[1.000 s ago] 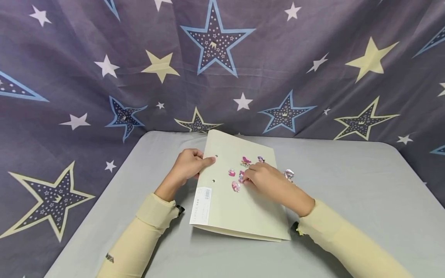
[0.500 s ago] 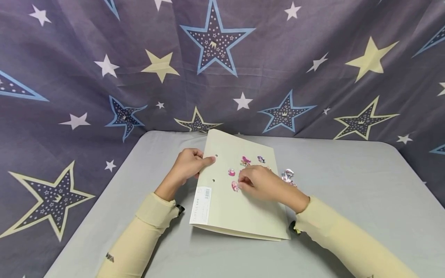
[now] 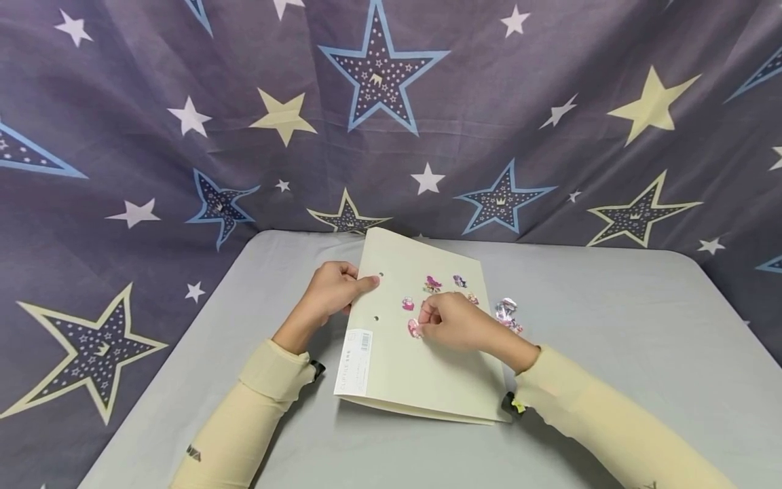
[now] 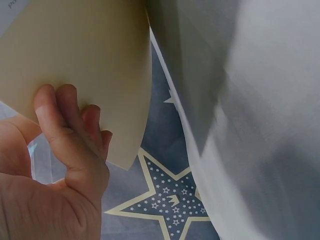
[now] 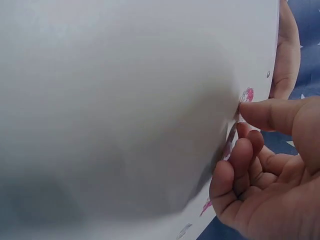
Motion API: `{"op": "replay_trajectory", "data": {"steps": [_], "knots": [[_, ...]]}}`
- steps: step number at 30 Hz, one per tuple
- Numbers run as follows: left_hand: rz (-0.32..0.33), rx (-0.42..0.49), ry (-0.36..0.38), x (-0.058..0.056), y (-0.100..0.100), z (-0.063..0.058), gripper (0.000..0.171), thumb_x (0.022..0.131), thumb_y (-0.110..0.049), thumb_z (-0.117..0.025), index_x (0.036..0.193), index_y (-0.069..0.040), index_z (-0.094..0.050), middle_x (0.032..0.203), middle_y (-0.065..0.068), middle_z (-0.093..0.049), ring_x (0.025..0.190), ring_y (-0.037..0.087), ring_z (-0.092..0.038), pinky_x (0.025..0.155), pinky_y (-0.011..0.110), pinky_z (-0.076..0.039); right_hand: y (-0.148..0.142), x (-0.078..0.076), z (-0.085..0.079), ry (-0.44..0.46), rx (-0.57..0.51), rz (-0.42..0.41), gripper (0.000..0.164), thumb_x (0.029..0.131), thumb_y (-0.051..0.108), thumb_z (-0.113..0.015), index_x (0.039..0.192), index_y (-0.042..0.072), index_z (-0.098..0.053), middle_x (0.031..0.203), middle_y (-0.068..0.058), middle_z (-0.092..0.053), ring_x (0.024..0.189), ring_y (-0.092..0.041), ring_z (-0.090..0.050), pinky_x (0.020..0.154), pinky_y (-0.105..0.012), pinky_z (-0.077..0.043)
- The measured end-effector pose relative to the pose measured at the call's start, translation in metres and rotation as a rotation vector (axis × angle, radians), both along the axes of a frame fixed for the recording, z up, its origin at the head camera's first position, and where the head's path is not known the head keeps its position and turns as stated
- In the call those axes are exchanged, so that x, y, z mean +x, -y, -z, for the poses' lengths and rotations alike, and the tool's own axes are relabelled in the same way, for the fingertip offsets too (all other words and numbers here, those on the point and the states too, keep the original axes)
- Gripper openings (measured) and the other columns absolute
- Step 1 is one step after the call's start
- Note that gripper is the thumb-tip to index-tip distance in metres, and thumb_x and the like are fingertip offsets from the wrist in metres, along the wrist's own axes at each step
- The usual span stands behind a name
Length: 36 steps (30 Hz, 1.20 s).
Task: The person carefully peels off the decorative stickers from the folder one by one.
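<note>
The left grip (image 4: 70,195) holds the edge of a cream folder (image 4: 110,65), dark star-patterned cloth (image 4: 167,135) behind, pale grey surface (image 4: 275,110) alongside.

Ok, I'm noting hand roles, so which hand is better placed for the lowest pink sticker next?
Probably the right hand: its thumb is at that pink sticker, while the left hand grips the left edge of the folder.

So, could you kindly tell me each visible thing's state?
Folder: covers slightly parted at near edge.
Left hand: gripping the folder's left edge.
Lowest pink sticker: partly hidden; whether stuck down, unclear.
Right hand: fingers bent, at that sticker.
Other stickers: spread over the folder's front.
White label: flat on the folder.
Shiny pieces: bunched beyond the folder's right edge.
</note>
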<state>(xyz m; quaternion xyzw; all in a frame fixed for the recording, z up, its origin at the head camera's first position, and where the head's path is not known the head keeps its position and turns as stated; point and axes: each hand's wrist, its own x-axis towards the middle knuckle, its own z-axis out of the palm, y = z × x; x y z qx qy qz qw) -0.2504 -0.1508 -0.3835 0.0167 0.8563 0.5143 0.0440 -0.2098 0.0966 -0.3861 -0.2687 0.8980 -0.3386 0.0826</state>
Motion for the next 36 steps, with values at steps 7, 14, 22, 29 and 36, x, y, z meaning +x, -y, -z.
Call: {"op": "replay_trajectory", "data": {"steps": [7,14,22,29,36], "knots": [[-0.004,0.003,-0.004,0.0007,-0.001,0.0012,0.033,0.081,-0.033,-0.074,0.087,-0.002,-0.064,0.071,0.011,-0.067,0.055,0.023,-0.064,0.048,0.04,-0.054,0.0016,0.0024,-0.0028,0.064,0.01,0.035,0.008,0.082,0.007,-0.068,0.078,0.011,-0.063,0.069,0.002,-0.058,0.065,-0.012,-0.051,0.061,-0.026,-0.046],[-0.001,0.001,-0.008,0.0013,-0.0015,0.0004,0.034,0.081,-0.033,-0.074,0.087,-0.002,-0.064,0.071,0.011,-0.067,0.055,0.023,-0.064,0.046,0.037,-0.053,0.0021,0.0022,-0.0026,0.086,0.027,0.043,0.009,0.082,0.006,-0.067,0.077,0.013,-0.063,0.069,0.002,-0.058,0.066,-0.013,-0.051,0.061,-0.027,-0.046],[0.001,-0.001,-0.015,0.0012,-0.0013,-0.0002,0.034,0.081,-0.033,-0.074,0.087,-0.002,-0.064,0.071,0.011,-0.067,0.054,0.023,-0.065,0.045,0.037,-0.054,0.0013,0.0016,-0.0017,-0.011,-0.006,0.009,0.011,0.079,0.005,-0.066,0.073,0.014,-0.063,0.064,0.004,-0.055,0.062,-0.011,-0.049,0.06,-0.027,-0.045],[-0.001,-0.008,-0.016,0.0009,-0.0016,-0.0002,0.035,0.081,-0.034,-0.074,0.087,-0.002,-0.064,0.071,0.011,-0.067,0.055,0.023,-0.065,0.045,0.037,-0.053,-0.0014,0.0008,-0.0007,-0.076,-0.024,-0.022,0.013,0.077,0.005,-0.064,0.072,0.016,-0.062,0.059,0.006,-0.052,0.057,-0.008,-0.046,0.055,-0.024,-0.041],[0.002,-0.005,-0.008,0.0005,-0.0009,0.001,0.035,0.08,-0.036,-0.074,0.086,-0.003,-0.065,0.069,0.011,-0.067,0.055,0.023,-0.064,0.047,0.04,-0.054,-0.0028,0.0016,-0.0023,-0.1,-0.022,-0.045,0.013,0.078,0.004,-0.063,0.073,0.016,-0.062,0.058,0.007,-0.051,0.056,-0.006,-0.044,0.054,-0.022,-0.039]]}}
